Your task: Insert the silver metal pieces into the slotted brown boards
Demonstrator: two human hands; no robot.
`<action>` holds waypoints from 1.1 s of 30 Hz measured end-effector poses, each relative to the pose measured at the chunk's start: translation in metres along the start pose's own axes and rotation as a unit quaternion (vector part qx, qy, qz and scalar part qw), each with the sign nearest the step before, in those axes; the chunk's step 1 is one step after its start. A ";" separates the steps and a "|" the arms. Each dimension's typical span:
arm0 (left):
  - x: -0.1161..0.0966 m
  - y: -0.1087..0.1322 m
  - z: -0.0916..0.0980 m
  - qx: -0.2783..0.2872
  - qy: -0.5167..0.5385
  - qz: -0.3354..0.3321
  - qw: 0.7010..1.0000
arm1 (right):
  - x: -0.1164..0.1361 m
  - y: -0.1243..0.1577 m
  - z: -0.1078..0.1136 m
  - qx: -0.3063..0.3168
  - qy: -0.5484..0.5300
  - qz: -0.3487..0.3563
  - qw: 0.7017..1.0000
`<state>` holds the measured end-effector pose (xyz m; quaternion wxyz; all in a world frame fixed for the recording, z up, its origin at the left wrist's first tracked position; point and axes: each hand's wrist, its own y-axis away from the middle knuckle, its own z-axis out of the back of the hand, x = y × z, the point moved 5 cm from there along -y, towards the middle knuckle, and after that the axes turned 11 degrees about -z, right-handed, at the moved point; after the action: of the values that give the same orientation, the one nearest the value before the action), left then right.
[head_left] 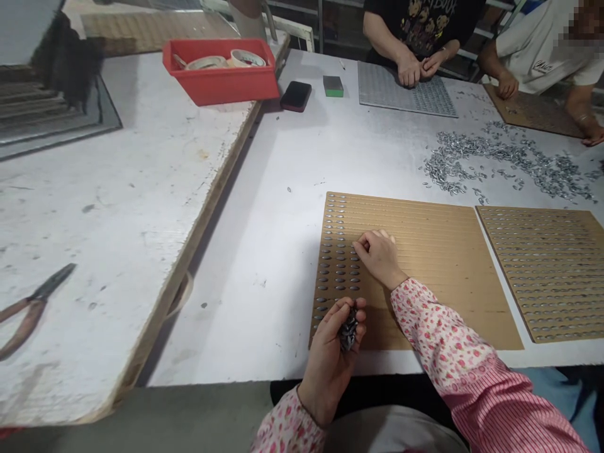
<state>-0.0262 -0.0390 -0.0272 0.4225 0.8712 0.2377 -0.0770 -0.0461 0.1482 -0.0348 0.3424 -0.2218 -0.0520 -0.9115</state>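
Observation:
My left hand (333,346) is cupped around a handful of small silvery, pointed-oval metal pieces (348,332), above the near left corner of a brown grooved board (425,270). My right hand (377,255) is over the same board, thumb and forefinger pinched at the third column of pieces; whatever is between the fingertips is too small to make out. Rows of the same metal pieces (340,272) lie along the board's left side, with the third column reaching only from the right fingertips down. Bare grooves run across the rest of the board.
A second brown board (557,270) covered with pieces lies to the right. Behind it spreads a loose pile of pieces (509,157). Two people work at boards across the table. A red bin (226,78), a phone (296,96), a green-edged block (333,87) and pliers (35,308) lie leftward.

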 end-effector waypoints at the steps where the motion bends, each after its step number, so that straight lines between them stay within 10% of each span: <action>1: 0.000 0.000 0.000 -0.017 0.000 0.005 1.000 | -0.001 0.000 -0.001 -0.003 0.006 -0.001 1.000; 6: -0.003 0.000 -0.003 -0.052 0.018 0.010 0.998 | -0.001 0.004 0.009 0.004 -0.064 -0.005 0.998; 11: -0.004 -0.002 -0.004 -0.036 0.021 -0.007 0.999 | 0.026 0.035 0.040 0.149 -0.237 0.152 0.948; 16: -0.001 -0.006 -0.005 -0.006 0.018 -0.063 0.998 | 0.038 0.065 0.050 0.218 -0.180 0.237 0.929; 20: -0.001 -0.005 -0.005 -0.004 0.017 -0.072 0.997 | 0.033 0.068 0.044 0.254 -0.273 0.175 0.911; 27: -0.003 -0.004 -0.005 0.029 0.001 -0.021 0.999 | -0.012 0.022 0.020 0.194 -0.522 -0.146 0.818; 33: 0.000 -0.007 -0.004 0.032 0.015 0.006 0.999 | -0.015 -0.018 0.011 0.157 -0.324 -0.045 0.932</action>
<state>-0.0303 -0.0323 -0.0293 0.3909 0.8869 0.2366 -0.0687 -0.0434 0.1732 -0.0300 0.2964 -0.4460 -0.3122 -0.7847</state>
